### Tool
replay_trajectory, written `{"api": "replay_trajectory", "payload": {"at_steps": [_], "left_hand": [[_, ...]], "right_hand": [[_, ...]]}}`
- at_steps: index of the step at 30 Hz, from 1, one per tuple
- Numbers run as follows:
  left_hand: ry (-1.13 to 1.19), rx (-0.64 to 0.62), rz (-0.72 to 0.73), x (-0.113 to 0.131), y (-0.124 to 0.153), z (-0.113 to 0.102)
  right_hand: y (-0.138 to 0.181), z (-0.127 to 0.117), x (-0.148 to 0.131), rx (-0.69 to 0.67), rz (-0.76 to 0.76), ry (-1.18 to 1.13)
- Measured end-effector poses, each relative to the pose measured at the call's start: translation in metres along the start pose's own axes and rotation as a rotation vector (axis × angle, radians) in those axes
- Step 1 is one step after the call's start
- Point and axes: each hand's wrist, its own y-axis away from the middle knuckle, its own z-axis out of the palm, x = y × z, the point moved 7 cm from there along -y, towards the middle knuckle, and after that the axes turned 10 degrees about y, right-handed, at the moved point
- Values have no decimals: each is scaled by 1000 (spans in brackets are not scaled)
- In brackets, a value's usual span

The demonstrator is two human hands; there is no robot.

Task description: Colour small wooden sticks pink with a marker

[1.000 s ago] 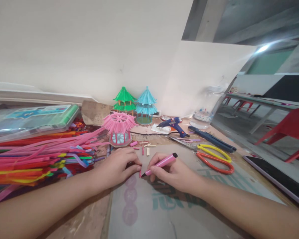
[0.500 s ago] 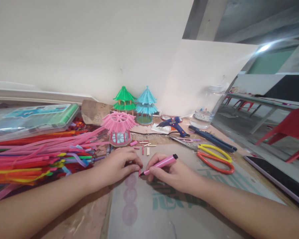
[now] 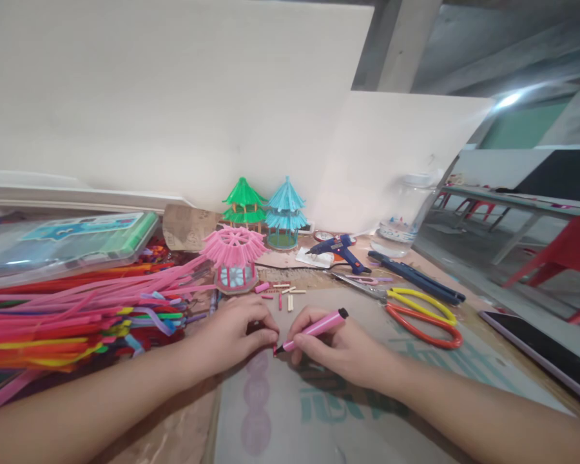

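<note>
My right hand is closed around a pink marker pen, its dark tip pointing down to the left. That tip touches or nearly touches a small pink stick, pinched at its far end between the thumb and fingers of my left hand. Beyond my hands lie several short sticks, some plain and some coloured pink. A pink pavilion model stands just past my left hand. Behind it are a green pavilion model and a blue one.
Bundles of coloured pipe cleaners and a plastic case fill the left side. On the right are a glue gun, scissors, dark-handled pliers, a clear jar and a phone. A printed sheet lies under my hands.
The view has tilted slightly, so everything sits a little lower in it. Both hands keep their grips, and the marker tip stays at the small stick.
</note>
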Motion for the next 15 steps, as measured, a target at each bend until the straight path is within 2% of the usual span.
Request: {"api": "replay_trajectory", "payload": {"at_steps": [7,15], "left_hand": [[-15,53,-66,1,2,-1],[-12,50,-48,0,1,0]], "right_hand": [[-1,1,-1,16,1,3],[1,1,-2,0,11,-3]]}}
